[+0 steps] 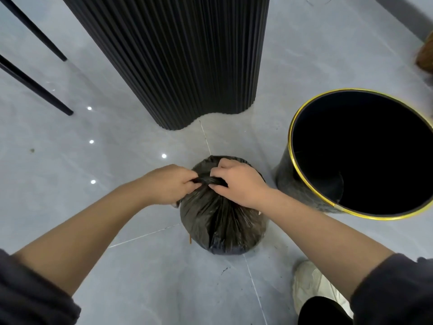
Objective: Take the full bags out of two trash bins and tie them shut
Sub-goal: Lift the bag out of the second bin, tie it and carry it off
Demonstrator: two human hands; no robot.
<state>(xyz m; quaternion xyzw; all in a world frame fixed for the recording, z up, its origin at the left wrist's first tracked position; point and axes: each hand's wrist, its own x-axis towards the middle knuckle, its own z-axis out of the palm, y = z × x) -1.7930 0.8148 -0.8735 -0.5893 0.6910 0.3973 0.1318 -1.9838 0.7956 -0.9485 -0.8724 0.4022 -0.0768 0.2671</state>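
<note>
A full black trash bag (222, 221) stands on the grey tiled floor in the middle of the view. Its top is gathered into a twisted neck. My left hand (168, 184) grips the neck from the left. My right hand (236, 184) grips it from the right, fingers pinched on the plastic. To the right stands a black trash bin with a gold rim (304, 184), with no bag inside it. Only this one bin is in view.
A wide black fluted column (178, 62) rises from the floor just behind the bag. Two thin black furniture legs (35, 85) slant at the far left. My white shoe (311, 285) rests on the floor at the lower right. A brown object (425, 57) shows at the right edge.
</note>
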